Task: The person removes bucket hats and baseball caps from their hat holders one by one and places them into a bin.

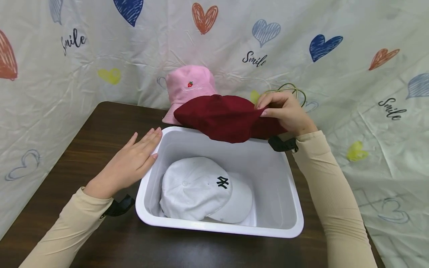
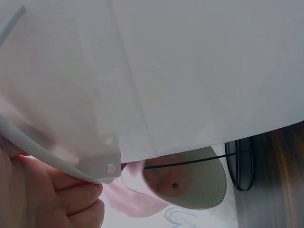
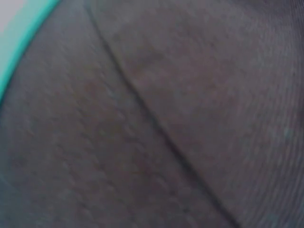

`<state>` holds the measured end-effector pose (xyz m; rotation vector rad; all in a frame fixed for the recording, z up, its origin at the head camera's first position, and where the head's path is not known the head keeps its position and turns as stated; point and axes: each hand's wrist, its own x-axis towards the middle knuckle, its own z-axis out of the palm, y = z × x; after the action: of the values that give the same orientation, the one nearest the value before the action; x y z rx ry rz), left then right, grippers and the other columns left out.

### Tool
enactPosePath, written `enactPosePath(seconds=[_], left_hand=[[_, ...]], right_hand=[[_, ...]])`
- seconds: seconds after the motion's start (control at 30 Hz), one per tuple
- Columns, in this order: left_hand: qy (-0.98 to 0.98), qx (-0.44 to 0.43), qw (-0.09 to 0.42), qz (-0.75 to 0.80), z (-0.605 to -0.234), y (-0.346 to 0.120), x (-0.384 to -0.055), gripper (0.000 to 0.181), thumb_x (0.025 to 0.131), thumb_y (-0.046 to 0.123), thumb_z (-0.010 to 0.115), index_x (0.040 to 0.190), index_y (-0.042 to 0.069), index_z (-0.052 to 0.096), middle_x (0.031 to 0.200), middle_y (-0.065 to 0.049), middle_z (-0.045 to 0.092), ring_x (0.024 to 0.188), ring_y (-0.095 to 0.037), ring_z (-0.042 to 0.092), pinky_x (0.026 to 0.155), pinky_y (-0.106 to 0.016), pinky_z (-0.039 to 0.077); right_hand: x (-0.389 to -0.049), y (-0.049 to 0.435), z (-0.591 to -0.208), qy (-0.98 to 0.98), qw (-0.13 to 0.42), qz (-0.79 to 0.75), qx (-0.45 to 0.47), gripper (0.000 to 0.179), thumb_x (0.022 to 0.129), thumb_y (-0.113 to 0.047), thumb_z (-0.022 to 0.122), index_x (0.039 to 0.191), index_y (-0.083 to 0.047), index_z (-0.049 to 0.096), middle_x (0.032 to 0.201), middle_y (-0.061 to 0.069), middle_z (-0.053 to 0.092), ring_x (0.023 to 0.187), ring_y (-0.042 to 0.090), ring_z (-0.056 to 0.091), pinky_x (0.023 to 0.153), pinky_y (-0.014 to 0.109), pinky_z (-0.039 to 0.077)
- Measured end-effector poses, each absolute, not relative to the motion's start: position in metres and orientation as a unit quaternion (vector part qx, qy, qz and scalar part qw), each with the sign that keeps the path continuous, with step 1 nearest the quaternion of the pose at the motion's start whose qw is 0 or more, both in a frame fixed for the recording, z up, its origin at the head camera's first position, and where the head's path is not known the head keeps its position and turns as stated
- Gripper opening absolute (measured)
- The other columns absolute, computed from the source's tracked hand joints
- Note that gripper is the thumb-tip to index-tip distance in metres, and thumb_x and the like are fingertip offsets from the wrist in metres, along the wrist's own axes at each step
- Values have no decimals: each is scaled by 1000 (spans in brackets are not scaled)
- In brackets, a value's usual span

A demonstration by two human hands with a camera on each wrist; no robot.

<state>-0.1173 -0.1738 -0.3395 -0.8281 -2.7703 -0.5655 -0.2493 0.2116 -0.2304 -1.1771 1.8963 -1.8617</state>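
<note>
Tub (image 1: 275, 186): on the table (image 1: 110, 126).
Cap (image 1: 194, 190): white, lies in the tub.
Red hat (image 1: 218, 117): over tub's back rim, near pink hat (image 1: 189, 80).
Right hand (image 1: 285, 111): grip pinches red hat's edge.
Left hand (image 1: 130, 162): grip flat, touching tub.

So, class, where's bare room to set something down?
Bare: the table beyond the left hand, left of the pink hat; inside the white tub, right of the white cap. Crowded: the tub's far side, with the maroon hat and right hand.

Left hand (image 1: 127, 163) straight-fingered, right hand (image 1: 287, 111) pinching, arms (image 1: 335, 201) apart
</note>
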Motion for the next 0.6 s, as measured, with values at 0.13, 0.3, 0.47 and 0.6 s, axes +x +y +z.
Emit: enactPosePath(seconds=[0.13,0.3,0.47,0.6], left_hand=[[-936,-280,95,-192,-339,-174,-118,57,98,19,46,147,-2,26,152,-16,25,140,-31,23,111,-54,12],[-933,-284,95,-199,-339,-172,-119,57,97,18,47,146,-3,26,152,-17,26,139,-32,24,111,-55,12],[-933,-283,92,-202,-339,-173,-119,58,97,18,47,147,-2,26,152,-16,25,140,-32,23,111,-55,12],[-933,-283,94,-201,-340,-173,-119,58,97,18,48,147,-2,26,152,-16,25,140,-32,23,111,-55,13]], right_hand=[[-240,212,-238,640,133,-625,-427,15,82,13,60,80,2,70,83,11,66,83,25,58,80,33,48],[-230,211,-248,622,169,-620,-447,4,82,3,68,78,5,70,80,14,65,81,28,57,81,35,46],[-223,211,-255,631,189,-604,-448,7,81,6,67,79,0,71,81,12,65,83,28,57,82,34,46],[-221,210,-260,639,197,-588,-455,9,81,7,67,79,-1,71,81,11,65,83,26,56,82,33,45]])
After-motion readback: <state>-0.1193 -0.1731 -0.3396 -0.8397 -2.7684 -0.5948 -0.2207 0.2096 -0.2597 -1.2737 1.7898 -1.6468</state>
